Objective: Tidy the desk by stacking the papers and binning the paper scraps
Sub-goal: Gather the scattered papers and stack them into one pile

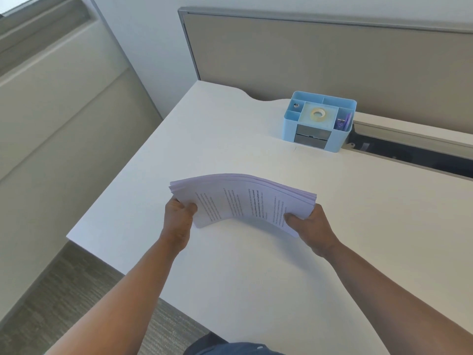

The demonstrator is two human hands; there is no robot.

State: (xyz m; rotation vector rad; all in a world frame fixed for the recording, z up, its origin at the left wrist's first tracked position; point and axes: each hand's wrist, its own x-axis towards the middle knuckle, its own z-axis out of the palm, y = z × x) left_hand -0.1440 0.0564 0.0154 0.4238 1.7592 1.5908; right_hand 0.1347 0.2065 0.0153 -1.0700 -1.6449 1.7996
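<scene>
Above the middle of the white desk point(230, 265), the stack of papers point(243, 201) hangs bowed upward between two hands. The left hand point(179, 219) pinches its end at 9 o'clock, thumb on top; the right hand point(311, 224) pinches the end at 3 o'clock the same way. The sheet edges are fanned, not flush, so the likeliest trouble is sheets sliding out if either pinch loosens, or the arch buckling and creasing the pile if the hands press closer together. Open desk lies all around. The desk's edge runs near at 9 o'clock, with carpet point(64, 303) below it. A blue organizer point(318, 121) sits well apart at 1 o'clock against the partition point(307, 55). No scraps or bin are in view.
</scene>
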